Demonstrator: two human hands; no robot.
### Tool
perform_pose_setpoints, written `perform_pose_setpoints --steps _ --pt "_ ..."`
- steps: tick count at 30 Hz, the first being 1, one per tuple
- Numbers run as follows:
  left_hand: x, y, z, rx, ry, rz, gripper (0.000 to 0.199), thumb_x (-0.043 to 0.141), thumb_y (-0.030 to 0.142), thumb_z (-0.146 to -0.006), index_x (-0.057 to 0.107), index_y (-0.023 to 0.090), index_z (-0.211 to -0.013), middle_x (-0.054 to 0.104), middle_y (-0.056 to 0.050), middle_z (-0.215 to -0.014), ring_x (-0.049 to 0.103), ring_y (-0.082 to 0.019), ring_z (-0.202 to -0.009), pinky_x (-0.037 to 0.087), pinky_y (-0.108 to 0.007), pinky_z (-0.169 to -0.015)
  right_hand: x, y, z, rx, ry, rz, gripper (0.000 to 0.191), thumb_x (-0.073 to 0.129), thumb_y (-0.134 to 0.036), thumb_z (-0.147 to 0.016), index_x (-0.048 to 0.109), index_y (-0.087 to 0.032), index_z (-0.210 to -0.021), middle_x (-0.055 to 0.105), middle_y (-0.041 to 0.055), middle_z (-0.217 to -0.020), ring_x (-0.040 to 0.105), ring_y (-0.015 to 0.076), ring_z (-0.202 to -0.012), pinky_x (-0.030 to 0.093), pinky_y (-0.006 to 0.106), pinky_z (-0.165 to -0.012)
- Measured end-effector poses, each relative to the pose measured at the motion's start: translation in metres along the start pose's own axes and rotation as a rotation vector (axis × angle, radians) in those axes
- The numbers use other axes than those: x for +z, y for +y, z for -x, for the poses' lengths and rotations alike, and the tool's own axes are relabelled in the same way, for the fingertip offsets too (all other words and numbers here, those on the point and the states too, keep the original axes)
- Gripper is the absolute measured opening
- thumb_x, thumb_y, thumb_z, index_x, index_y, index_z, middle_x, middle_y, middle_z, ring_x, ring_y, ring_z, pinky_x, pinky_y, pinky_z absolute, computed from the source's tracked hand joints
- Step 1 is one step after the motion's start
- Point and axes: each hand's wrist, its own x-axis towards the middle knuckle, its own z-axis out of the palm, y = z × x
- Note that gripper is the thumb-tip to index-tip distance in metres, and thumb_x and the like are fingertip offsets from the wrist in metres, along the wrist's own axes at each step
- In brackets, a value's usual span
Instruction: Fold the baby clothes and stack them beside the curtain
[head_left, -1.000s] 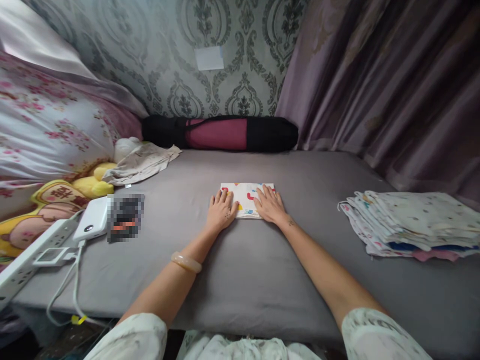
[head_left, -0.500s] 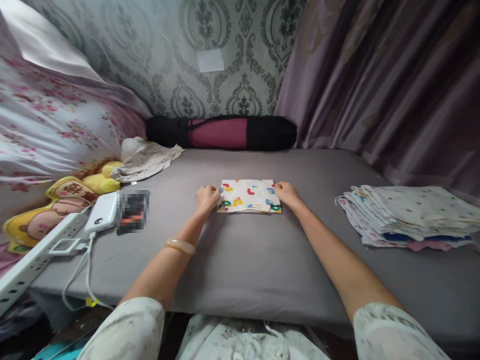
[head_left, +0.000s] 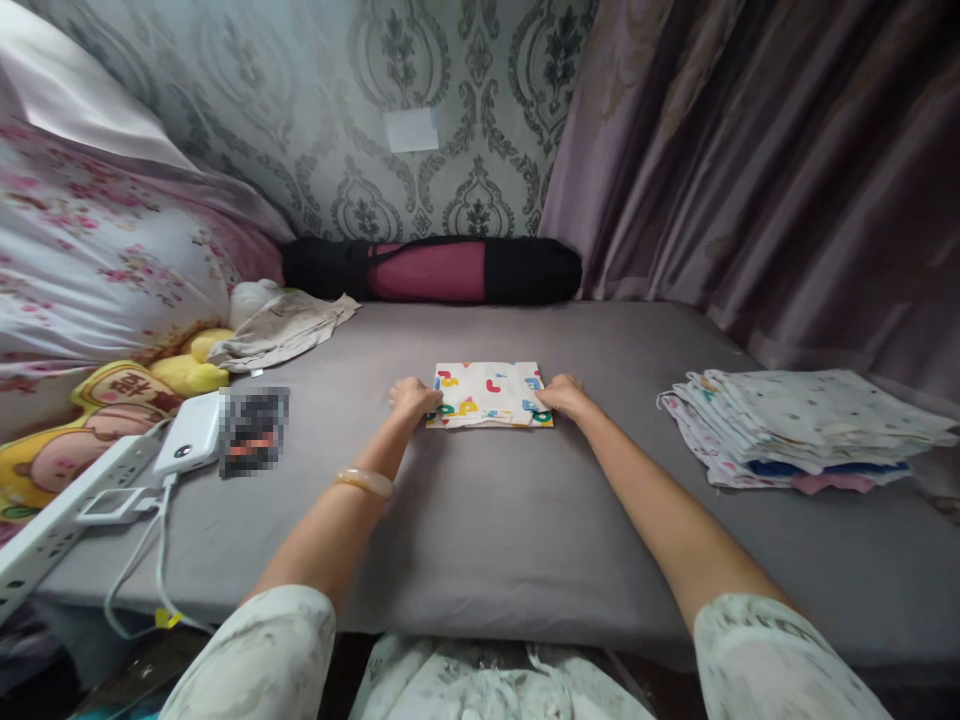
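A small folded cloth garment (head_left: 487, 390), white with red, blue, yellow and green figures, lies flat on the grey sheet. At its left edge my left hand (head_left: 414, 397), with a pale bangle on the wrist, has closed fingers on the fabric near the front corner. Opposite it, the thumb and fingers of my right hand (head_left: 567, 396) pinch the right edge, also low down. The fingertips are partly hidden by the hands and the cloth.
A stack of folded clothes (head_left: 817, 415) lies at the right. Crumpled beige cloth (head_left: 289, 330), a white power bank (head_left: 187, 432), a blurred-out item (head_left: 253, 430), and a power strip (head_left: 71, 500) with cables are at left. A black and maroon rolled bag (head_left: 431, 270) lies along the wall.
Both hands have slid down the garment's side edges towards its near corners. The garment keeps its folded shape, and the camera view has turned slightly.
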Motion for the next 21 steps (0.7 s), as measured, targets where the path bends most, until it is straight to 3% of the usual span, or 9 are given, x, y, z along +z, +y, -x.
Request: perform_pose_setpoints --steps 3,6,10,14,21 --pt "-0.001 0.002 0.0 -0.122 -0.037 0.033 0.014 0.074 0.026 -0.06 0.071 0.018 -0.072 0.073 -0.014 -0.084 0.066 -0.031 -0.095 0.048 -0.032 -0.073 -0.001 -0.003 0.001 0.032 0.003 -0.061 0.023 0.065 -0.029 -0.076 0.074 -0.012 -0.087 0.073 0.0157 -0.096 0.067 0.027 -0.096 0.049 0.03 -0.074" --pt "-0.004 0.001 0.002 -0.089 -0.056 0.217 0.013 0.074 0.025 -0.061 0.067 0.017 -0.068 0.067 -0.006 -0.062 0.066 -0.023 -0.072 0.044 -0.026 -0.06 -0.004 -0.004 0.004 0.036 -0.002 -0.14 0.016 0.066 -0.028 -0.075 0.073 -0.014 -0.079 0.073 0.0118 -0.085 0.068 0.0235 -0.086 0.046 0.025 -0.063" --pt "-0.012 0.002 0.003 -0.134 -0.101 0.457 0.017 0.075 0.025 -0.061 0.061 0.017 -0.059 0.051 0.001 -0.043 0.051 -0.013 -0.047 0.035 -0.023 -0.047 -0.01 -0.004 0.009 0.03 -0.007 -0.241 0.017 0.069 -0.032 -0.075 0.07 -0.015 -0.072 0.069 0.0066 -0.067 0.065 0.018 -0.069 0.041 0.021 -0.052" --pt "-0.02 0.01 0.004 -0.228 -0.141 0.514 0.03 0.075 0.026 -0.063 0.051 0.017 -0.048 0.046 0.002 -0.04 0.041 -0.009 -0.04 0.03 -0.021 -0.043 -0.013 -0.005 0.015 0.049 -0.015 -0.329 0.021 0.072 -0.033 -0.074 0.067 -0.014 -0.067 0.06 0.0027 -0.051 0.057 0.0143 -0.052 0.037 0.021 -0.046" --pt "-0.029 0.024 0.006 -0.19 -0.161 0.482 0.03 0.08 0.028 -0.055 0.052 0.017 -0.05 0.044 0.004 -0.04 0.038 -0.008 -0.039 0.028 -0.019 -0.04 -0.018 -0.011 0.027 0.048 -0.01 -0.458 0.013 0.071 -0.016 -0.069 0.064 -0.015 -0.058 0.051 -0.004 -0.045 0.049 0.0089 -0.046 0.034 0.018 -0.046"
